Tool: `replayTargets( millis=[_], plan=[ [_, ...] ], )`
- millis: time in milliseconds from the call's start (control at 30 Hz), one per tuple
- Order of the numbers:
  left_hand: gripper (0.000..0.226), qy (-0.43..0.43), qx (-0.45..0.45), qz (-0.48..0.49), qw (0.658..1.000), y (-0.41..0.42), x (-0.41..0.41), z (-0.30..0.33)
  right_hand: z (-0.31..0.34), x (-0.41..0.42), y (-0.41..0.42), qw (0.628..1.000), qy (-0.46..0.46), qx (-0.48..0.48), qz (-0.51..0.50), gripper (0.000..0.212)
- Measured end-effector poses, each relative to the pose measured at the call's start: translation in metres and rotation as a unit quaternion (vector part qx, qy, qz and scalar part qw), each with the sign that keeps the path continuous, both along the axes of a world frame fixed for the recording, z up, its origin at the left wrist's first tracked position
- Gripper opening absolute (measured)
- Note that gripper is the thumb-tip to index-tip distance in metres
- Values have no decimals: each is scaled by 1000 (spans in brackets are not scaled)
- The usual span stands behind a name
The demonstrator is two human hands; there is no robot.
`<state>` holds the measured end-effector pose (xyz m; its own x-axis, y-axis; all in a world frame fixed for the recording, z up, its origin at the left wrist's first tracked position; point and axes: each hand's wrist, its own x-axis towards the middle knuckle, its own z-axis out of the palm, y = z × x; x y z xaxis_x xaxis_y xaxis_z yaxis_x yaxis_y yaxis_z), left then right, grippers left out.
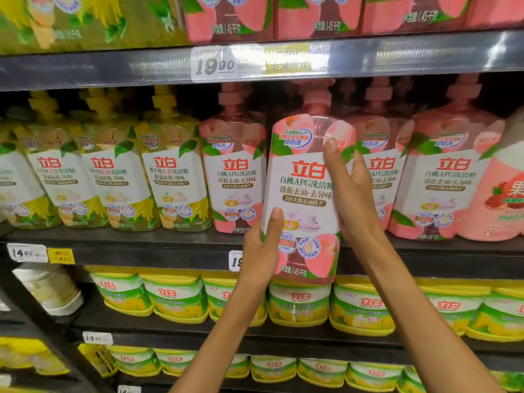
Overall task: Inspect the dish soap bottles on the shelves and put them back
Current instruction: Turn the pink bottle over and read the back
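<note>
While both hands hold it up in front of the middle shelf (170,239), the pink bottle (304,194) stands upright with its label facing the camera, its base hanging below the shelf's front edge and its cap reaching up toward the price rail (255,63) of the shelf above. The left hand (259,251) has its grip closed on the bottle's lower left side, thumb lying up the front of the label. The right hand (351,188) has its grip closed on the upper right side, thumb pointing up over the label's right part. Behind the bottle, at the shelf's middle and right end, stand more pink bottles (235,171) of the same kind, upright and side by side, with a gap in the row just behind the held one. Yellow bottles (175,171) fill the left end of the same shelf, leaning slightly. At the far right edge stands a pink bottle with a different label (504,202). On the shelf below sit rows of green-and-yellow packs (175,296), and price tags (27,253) are fixed to the shelf's front edge.
</note>
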<state>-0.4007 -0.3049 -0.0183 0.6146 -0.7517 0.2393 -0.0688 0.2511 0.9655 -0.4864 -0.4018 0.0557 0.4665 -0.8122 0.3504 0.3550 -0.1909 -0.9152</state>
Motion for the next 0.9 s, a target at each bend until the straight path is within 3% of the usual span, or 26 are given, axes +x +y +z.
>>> replayTargets(
  millis=[133, 200, 433, 633, 733, 867, 900],
  plan=[
    [51, -13, -11, 19, 1000, -14, 8, -4, -5, 5, -7, 999, -7, -34, -29, 77],
    [44, -17, -15, 29, 999, -19, 12, -7, -8, 8, -10, 998, -8, -49, -45, 83],
    [86, -37, -50, 76, 995, -32, 18, -15, -15, 18, -11, 976, -15, -155, -153, 82],
    [78, -115, 15, 106, 988, -21, 17, -18, -19, 24, -14, 955, 27, -234, -179, 86],
    [69, -178, 20, 179, 967, -18, 9, -10, -20, 25, -16, 930, 4, -301, -212, 63],
    [60, -345, -23, 308, 886, -15, 9, -3, -18, 25, -16, 909, -27, -358, -212, 57],
    [60, -348, -32, 298, 888, -15, 9, -1, -17, 24, -17, 901, -22, -377, -213, 55]
  ],
)
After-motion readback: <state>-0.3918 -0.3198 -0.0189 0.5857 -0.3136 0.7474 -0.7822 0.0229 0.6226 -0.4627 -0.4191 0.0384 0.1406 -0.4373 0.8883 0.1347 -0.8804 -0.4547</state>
